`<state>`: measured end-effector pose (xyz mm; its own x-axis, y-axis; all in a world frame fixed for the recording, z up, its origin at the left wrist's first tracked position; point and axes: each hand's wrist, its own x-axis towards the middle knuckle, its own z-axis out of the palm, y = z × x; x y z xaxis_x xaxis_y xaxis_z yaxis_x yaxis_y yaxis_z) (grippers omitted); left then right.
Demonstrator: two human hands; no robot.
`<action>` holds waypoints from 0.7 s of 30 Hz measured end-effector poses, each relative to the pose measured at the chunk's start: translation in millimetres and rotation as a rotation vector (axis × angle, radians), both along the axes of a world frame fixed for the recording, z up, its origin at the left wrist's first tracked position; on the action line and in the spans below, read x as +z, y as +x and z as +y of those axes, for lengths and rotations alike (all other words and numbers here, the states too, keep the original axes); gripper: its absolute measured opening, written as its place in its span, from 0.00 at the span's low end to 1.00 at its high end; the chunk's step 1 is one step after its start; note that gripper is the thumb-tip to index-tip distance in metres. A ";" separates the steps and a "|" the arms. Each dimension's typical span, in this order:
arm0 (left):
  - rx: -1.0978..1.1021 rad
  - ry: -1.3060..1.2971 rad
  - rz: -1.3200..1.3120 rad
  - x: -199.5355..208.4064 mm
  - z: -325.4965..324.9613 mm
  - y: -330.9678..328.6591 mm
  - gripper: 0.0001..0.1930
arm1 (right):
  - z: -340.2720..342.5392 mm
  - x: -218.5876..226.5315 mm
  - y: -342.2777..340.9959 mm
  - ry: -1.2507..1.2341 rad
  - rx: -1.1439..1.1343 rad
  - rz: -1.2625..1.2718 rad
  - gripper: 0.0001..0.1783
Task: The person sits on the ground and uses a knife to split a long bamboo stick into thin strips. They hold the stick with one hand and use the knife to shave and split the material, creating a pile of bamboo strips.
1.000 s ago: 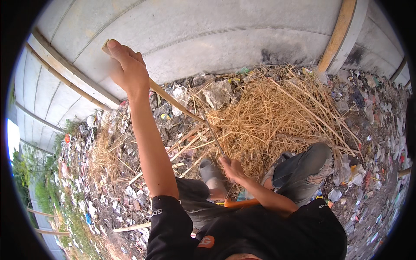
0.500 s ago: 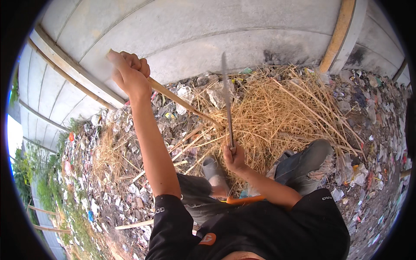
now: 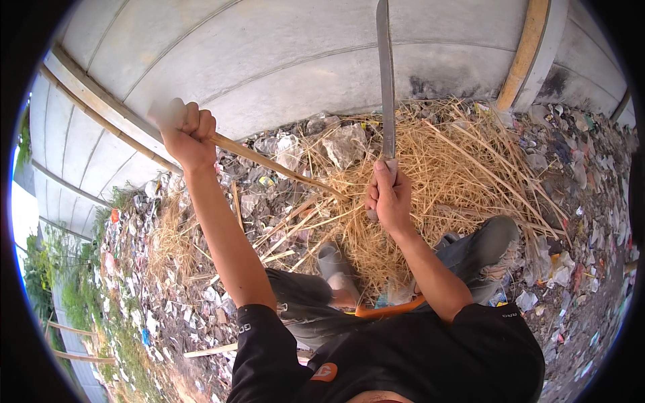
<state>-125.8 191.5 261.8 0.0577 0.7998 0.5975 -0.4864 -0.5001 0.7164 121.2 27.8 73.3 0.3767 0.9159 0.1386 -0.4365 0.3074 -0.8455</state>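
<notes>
My left hand (image 3: 191, 140) is wrapped around the upper end of a bamboo stick (image 3: 275, 168), held out to the left. The stick slants down to the right, and its lower end meets a heap of straw-coloured shavings (image 3: 437, 174). In my right hand (image 3: 391, 198) is the handle of a machete (image 3: 387, 87). Its long, dark blade points up and away, apart from the stick, in front of the wall. The tip of my left thumb is blurred.
A grey concrete panel wall (image 3: 302, 40) stands ahead, with a bamboo post (image 3: 524, 54) against it. Beside the heap lies a pale rock (image 3: 345, 146). Litter covers the ground. My legs straddle the near side, a grey boot (image 3: 332, 260) by the shavings.
My right hand has lifted the machete up and away from the stick's lower end. My left hand has shifted slightly left and lower, still gripping the bamboo stick.
</notes>
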 end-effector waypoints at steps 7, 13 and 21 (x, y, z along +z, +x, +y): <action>-0.083 0.013 -0.018 -4.8 -7.3 -10.4 0.32 | -68.6 -182.9 -54.1 -0.533 0.161 -0.280 0.21; -0.274 0.047 -0.027 -22.0 -8.0 -31.6 0.33 | -52.8 -174.3 -38.5 -0.792 0.219 -0.102 0.28; 0.068 -0.029 -0.034 -9.0 -19.6 -13.0 0.34 | -3.8 -28.7 -27.3 0.186 -0.028 -0.154 0.23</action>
